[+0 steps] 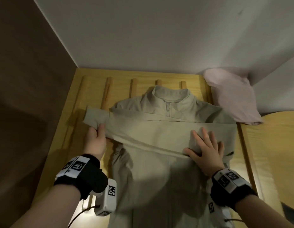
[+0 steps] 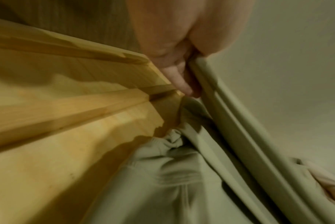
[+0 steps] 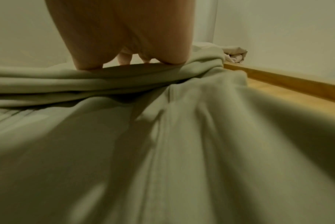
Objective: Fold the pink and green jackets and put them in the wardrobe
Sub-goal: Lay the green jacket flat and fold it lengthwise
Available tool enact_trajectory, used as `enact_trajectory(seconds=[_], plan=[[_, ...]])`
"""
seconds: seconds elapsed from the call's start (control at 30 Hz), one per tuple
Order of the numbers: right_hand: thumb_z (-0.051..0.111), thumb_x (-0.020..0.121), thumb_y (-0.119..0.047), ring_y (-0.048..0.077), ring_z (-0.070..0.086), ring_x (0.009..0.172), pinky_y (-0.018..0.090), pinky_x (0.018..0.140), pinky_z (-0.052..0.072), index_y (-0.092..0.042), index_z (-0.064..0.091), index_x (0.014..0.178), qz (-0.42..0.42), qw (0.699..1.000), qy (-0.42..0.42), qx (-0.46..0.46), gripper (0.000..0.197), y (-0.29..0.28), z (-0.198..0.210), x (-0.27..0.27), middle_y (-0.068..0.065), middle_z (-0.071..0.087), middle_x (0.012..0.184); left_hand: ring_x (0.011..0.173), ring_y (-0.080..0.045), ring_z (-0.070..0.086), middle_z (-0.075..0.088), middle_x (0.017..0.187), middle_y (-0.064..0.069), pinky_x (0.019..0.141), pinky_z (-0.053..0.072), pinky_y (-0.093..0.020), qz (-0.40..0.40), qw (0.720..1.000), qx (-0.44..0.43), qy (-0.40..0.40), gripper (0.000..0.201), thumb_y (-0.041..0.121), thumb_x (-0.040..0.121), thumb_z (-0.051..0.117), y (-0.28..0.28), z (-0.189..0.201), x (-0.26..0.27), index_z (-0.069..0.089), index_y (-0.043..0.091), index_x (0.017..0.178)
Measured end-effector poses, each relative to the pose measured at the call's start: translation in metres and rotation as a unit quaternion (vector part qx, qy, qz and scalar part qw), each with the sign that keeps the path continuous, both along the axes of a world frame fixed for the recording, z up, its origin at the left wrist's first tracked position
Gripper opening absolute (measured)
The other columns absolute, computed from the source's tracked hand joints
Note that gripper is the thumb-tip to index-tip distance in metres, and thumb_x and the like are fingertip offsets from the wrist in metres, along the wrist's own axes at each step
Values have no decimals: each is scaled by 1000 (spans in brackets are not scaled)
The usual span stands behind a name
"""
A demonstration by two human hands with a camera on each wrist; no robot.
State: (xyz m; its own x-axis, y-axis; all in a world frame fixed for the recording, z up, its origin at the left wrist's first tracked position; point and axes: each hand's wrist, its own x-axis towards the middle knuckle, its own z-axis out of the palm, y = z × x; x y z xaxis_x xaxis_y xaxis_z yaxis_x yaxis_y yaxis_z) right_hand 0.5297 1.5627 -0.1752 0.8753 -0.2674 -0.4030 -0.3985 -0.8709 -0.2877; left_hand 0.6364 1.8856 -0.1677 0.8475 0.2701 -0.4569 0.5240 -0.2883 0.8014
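The green jacket (image 1: 152,170) lies front up on a wooden slatted surface (image 1: 60,145), collar toward the wall, zip closed. One sleeve (image 1: 159,134) is folded across the chest from right to left. My left hand (image 1: 96,137) pinches that sleeve near its cuff at the jacket's left edge; the left wrist view shows the fingers (image 2: 180,81) curled under the fabric edge (image 2: 230,121). My right hand (image 1: 207,147) lies flat with spread fingers on the sleeve's right part, pressing it down (image 3: 124,60). The pink jacket (image 1: 233,99) sits folded at the back right corner.
A white wall (image 1: 159,38) closes the back and right. A brown panel (image 1: 27,79) stands on the left. A second wooden board (image 1: 274,145) adjoins on the right, beyond a raised wooden rail (image 3: 287,84).
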Motion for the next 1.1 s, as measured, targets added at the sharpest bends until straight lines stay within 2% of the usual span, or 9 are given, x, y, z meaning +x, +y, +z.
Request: enact_trajectory(seconds=[0.17, 0.37, 0.57, 0.7, 0.77, 0.87, 0.93, 1.03, 1.1], plan=[[48, 90, -42, 18, -8, 144, 51, 115, -10, -42, 13, 145, -92, 996, -23, -3, 65, -15, 3, 4, -9, -2, 158, 95, -21, 54, 50, 84, 11, 96, 46, -50, 20, 998, 12, -62, 22, 40, 98, 36, -8, 11, 9, 44, 26, 83], [49, 92, -20, 29, 7, 144, 44, 117, 8, -20, 15, 148, -217, 970, -100, 37, 66, -39, 4, 0, 7, 8, 157, 108, -35, 54, 57, 117, -22, 83, 38, -34, 6, 996, 89, 9, 41, 32, 100, 36, -2, -5, 0, 50, -1, 118], [72, 78, -34, 33, 38, 130, 45, 108, 34, -12, 22, 146, -340, 928, -65, 138, 87, -68, 3, 2, 14, 34, 146, 102, -34, 58, 64, 104, -19, 90, 45, -43, -58, 991, 118, -8, 33, 29, 94, 51, 14, -11, -7, 60, -1, 103], [72, 78, -30, 32, 45, 123, 46, 99, 42, -15, 30, 143, -350, 919, -71, 165, 78, -76, 2, 9, 12, 43, 139, 89, -27, 56, 61, 89, -9, 79, 39, -34, -82, 991, 90, -48, 35, 40, 96, 43, -2, 1, -11, 56, 9, 89], [69, 81, -27, 29, 48, 116, 42, 93, 44, -17, 35, 140, -317, 929, -105, 158, 69, -77, 3, 13, 10, 47, 134, 89, -31, 58, 63, 91, -17, 77, 40, -35, -116, 981, 101, -116, 34, 33, 97, 43, -18, 7, -15, 57, 3, 90], [65, 83, -27, 20, 50, 102, 39, 87, 45, -22, 39, 137, -311, 920, -129, 201, 60, -81, 5, 12, 5, 51, 123, 118, -21, 53, 59, 126, -11, 96, 40, -32, -201, 952, 119, -199, 37, 27, 98, 41, -48, 15, -21, 55, 7, 125], [62, 85, -32, 23, 52, 105, 47, 93, 47, -25, 40, 135, -323, 913, -104, 224, 55, -85, 3, 5, 3, 53, 122, 140, -10, 22, 25, 151, 6, 114, 19, -32, -328, 916, 125, -194, 46, 36, 99, 32, -68, 16, -22, 28, 28, 144], [59, 86, -38, 22, 55, 99, 43, 88, 49, -23, 46, 126, -342, 902, -51, 259, 44, -90, -3, -13, 1, 58, 112, 136, -5, -25, -24, 145, 17, 114, -13, -40, -556, 794, 242, -43, 49, 53, 97, 13, -87, 2, -30, -4, 47, 142], [60, 85, -40, 14, 56, 90, 30, 77, 46, -26, 47, 120, -353, 883, -53, 304, 40, -90, -6, -25, -6, 58, 100, 134, -7, -33, -34, 140, 18, 112, -20, -43, -602, 746, 285, 14, 53, 58, 94, 11, -88, -6, -34, -14, 49, 140]])
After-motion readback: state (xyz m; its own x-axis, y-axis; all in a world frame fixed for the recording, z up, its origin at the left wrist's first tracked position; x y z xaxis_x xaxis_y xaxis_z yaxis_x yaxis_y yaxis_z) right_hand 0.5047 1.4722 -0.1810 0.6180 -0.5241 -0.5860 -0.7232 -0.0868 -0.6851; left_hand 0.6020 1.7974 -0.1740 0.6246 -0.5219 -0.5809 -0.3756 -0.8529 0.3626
